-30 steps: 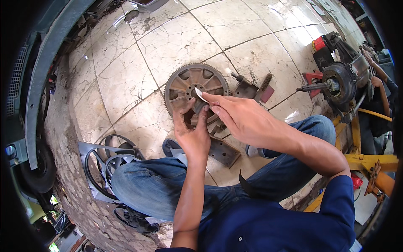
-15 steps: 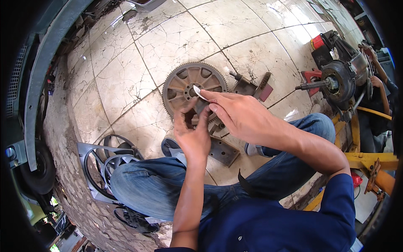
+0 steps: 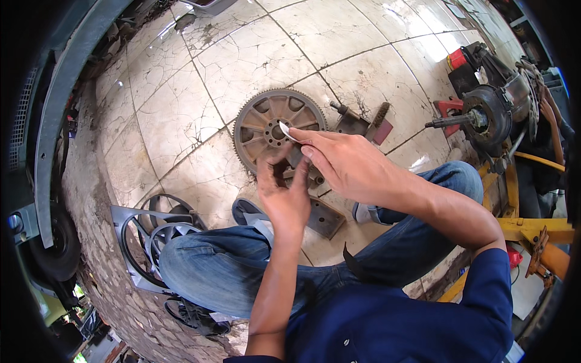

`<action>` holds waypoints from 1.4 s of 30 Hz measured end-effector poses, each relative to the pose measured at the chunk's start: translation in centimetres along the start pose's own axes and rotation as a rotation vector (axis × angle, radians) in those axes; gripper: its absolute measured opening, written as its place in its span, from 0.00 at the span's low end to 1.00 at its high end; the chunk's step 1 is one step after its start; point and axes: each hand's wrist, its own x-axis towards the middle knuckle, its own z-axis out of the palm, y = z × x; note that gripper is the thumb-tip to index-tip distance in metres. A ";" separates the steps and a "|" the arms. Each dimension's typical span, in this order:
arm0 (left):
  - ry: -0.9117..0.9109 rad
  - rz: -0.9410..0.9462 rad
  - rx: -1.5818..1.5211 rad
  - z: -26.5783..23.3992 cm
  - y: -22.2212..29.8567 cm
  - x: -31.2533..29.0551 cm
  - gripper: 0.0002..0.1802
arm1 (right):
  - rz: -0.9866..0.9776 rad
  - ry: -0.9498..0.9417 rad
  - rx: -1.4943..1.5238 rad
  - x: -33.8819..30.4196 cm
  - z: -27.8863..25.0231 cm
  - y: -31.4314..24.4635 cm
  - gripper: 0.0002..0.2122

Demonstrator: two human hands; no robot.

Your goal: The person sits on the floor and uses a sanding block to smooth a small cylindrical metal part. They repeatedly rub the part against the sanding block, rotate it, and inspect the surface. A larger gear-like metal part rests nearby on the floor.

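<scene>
My right hand (image 3: 348,160) is closed on a small thin white piece (image 3: 287,131), pinched between thumb and fingers. Its exact kind does not show. My left hand (image 3: 283,187) is cupped just below and left of it, fingers curved and smeared by motion. Dark, grimy-looking fingertips surround a shadowed gap, so whether something is gripped there is hidden. Beneath both hands a toothed flywheel (image 3: 251,134) lies flat on the tiles, with a ring of holes round its centre.
Right of the flywheel lie a metal block (image 3: 352,123) and a wire brush (image 3: 379,115). A drilled metal plate (image 3: 327,219) is near my feet. Fan shrouds (image 3: 128,245) rest by my left knee. At right are a motor-like assembly (image 3: 491,115), a yellow frame (image 3: 532,231) and another person's arm (image 3: 552,115).
My left hand has shifted slightly to the right, toward my right hand. The right hand with the white piece has hardly moved. The flywheel stays in place.
</scene>
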 end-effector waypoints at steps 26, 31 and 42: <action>-0.017 -0.150 -0.121 0.4 0.1 0.0 0.14 | -0.113 0.035 -0.270 0.1 0.3 0.1 0.17; 0.035 -0.130 -0.073 0.5 0.0 -0.1 0.14 | -0.134 0.033 -0.286 0.0 0.5 0.1 0.17; 0.005 -0.171 0.027 -0.2 0.7 0.4 0.16 | -0.157 0.082 -0.345 0.0 0.9 0.4 0.18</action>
